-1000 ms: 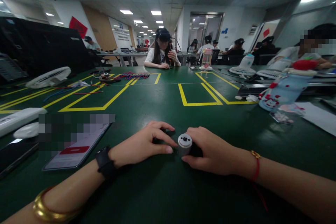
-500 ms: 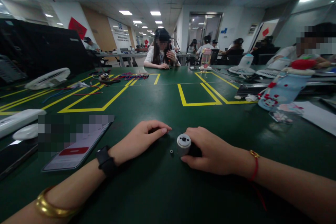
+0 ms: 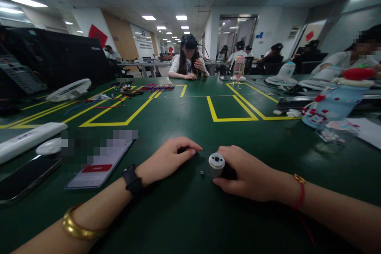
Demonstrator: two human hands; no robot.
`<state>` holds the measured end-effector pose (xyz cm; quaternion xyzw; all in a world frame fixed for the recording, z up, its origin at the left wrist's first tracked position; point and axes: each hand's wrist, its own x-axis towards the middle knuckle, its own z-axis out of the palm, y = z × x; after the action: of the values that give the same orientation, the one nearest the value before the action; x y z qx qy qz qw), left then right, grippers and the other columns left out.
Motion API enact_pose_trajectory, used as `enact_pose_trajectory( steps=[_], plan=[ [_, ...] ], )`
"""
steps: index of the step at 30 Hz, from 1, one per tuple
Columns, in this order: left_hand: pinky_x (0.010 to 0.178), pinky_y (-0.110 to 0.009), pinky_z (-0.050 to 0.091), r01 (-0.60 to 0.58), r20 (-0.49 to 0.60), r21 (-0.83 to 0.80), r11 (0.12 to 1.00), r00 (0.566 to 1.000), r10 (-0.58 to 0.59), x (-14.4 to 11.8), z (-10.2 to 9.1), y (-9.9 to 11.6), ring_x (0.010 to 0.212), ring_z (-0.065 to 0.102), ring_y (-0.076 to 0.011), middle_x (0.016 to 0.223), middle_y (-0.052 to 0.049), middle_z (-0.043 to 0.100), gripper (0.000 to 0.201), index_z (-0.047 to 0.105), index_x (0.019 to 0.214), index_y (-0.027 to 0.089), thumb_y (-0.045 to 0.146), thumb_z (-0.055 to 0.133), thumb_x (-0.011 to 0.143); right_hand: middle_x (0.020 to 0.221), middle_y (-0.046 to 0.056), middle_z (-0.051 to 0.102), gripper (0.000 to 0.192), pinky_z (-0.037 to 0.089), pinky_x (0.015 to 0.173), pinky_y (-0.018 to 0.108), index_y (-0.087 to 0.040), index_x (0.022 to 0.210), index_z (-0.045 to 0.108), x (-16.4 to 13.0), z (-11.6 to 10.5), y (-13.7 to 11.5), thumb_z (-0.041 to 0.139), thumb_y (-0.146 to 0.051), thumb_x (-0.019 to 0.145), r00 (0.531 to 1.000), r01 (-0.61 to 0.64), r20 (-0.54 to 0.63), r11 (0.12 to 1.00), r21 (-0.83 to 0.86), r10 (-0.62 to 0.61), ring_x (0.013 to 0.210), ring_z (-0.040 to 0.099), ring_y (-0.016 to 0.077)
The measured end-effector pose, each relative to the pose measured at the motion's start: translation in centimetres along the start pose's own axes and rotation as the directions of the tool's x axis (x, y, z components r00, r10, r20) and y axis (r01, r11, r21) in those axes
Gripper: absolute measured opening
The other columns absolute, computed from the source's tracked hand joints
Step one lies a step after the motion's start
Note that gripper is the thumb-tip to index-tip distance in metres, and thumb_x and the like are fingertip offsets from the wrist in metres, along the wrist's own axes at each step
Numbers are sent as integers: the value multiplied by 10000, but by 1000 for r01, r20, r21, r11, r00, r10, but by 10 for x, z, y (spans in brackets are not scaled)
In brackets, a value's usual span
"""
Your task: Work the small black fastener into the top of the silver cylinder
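My right hand (image 3: 247, 172) grips a small silver cylindrical motor (image 3: 216, 164) lying on the green table (image 3: 184, 214), its round face turned toward the left. A tiny dark ring-shaped part (image 3: 202, 174) rests on the table just left of the motor. My left hand (image 3: 168, 158) lies curled on the table to the left, fingertips on the mat and over something dark that I cannot make out. The left arm wears a black watch and a gold bangle; the right wrist has a red string bracelet.
A phone (image 3: 99, 162) lies left of my left hand, with a second dark phone (image 3: 26, 176) and a white bar (image 3: 29, 139) farther left. Fan parts (image 3: 70, 89), coloured wires (image 3: 157, 86) and yellow tape boxes (image 3: 230, 113) lie beyond. People sit at the far edge and on the right.
My left hand pulled back from the motor's face, leaving the tiny dark part on the table beside it. The view shifted slightly.
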<state>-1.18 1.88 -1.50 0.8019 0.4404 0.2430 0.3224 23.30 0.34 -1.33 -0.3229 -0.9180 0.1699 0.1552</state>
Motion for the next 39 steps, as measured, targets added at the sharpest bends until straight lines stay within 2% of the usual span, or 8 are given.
enact_pose_trajectory(
  steps=[7, 13, 18, 30, 36, 39],
  plan=[
    [916, -348, 460, -44, 20, 35, 998, 999, 43, -1, 0, 4, 1003, 608, -199, 1065, -36, 678, 229, 701, 1052, 232, 221, 532, 898, 879, 26, 597, 194, 353, 682, 305, -188, 908, 555, 0, 0, -1, 666, -294, 789, 1000, 7, -13, 1000, 5, -7, 750, 502, 169],
    [957, -354, 442, -137, 91, 51, 989, 987, 132, -4, -4, 6, 1041, 591, -197, 1106, -39, 646, 260, 689, 1077, 253, 178, 617, 839, 877, 28, 598, 188, 352, 680, 310, -186, 896, 546, 1, 1, -1, 656, -295, 789, 1000, -7, -5, 1000, -6, 7, 750, 492, 174],
    [947, -369, 434, -180, 108, 95, 979, 980, 169, -5, -3, 4, 1051, 574, -210, 1103, -47, 625, 242, 690, 1051, 249, 269, 696, 810, 886, 30, 595, 188, 354, 691, 319, -187, 907, 548, 1, 1, -1, 650, -295, 792, 1000, -21, 10, 1000, -6, 21, 755, 487, 179],
    [924, -356, 432, -166, 88, 102, 981, 984, 157, -3, 2, 2, 1018, 577, -204, 1062, -42, 620, 166, 731, 982, 256, 323, 674, 842, 880, 32, 602, 185, 356, 684, 310, -189, 902, 554, 0, 2, 0, 661, -282, 784, 1000, 1, -14, 1000, -11, -2, 757, 500, 178],
    [915, -348, 434, -149, 68, 102, 984, 987, 142, -3, 5, 5, 992, 584, -198, 1045, -41, 616, 122, 740, 894, 232, 308, 654, 853, 889, 31, 596, 201, 353, 692, 316, -187, 918, 551, 1, 2, 0, 654, -305, 792, 1000, -3, 0, 1000, -11, 3, 766, 497, 179],
    [932, -363, 423, -159, 70, 116, 980, 986, 152, -5, 5, 7, 1013, 579, -201, 1057, -33, 619, 118, 718, 936, 238, 258, 660, 836, 895, 29, 593, 203, 350, 692, 317, -187, 919, 549, 1, 2, 0, 654, -306, 793, 1000, -5, 0, 1000, -10, 5, 767, 495, 178]
  ],
)
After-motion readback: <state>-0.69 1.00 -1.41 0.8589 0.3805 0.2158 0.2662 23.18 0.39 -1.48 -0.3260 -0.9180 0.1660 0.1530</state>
